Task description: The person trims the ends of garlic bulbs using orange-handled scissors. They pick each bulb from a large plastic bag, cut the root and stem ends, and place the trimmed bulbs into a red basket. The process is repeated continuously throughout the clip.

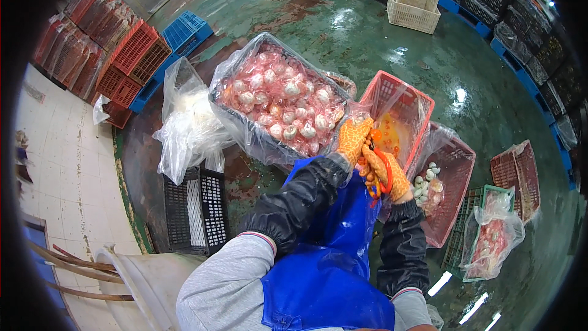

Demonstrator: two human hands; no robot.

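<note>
Both my hands wear orange patterned gloves and meet over the near edge of a red crate (424,109) lined with clear plastic. Orange yolks (386,127) lie in liquid inside it. My left hand (354,138) is closed, its palm side turned away, and what it holds is hidden. Fingers of my right hand (388,173) wrap round red-handled scissors (388,170), whose blades are mostly covered. An orange yolk (376,135) shows beside the left fingers. At left, a plastic-lined dark crate (215,95) holds many whitish eggs (291,88) with reddish coating.
Another red crate (460,153) at right contains pale shells (427,182). A green crate (456,251) and a smaller red crate (520,175) stand beyond. White plastic bags (193,119) lie above a black crate (174,202). Stacked crates line both sides of the wet green floor.
</note>
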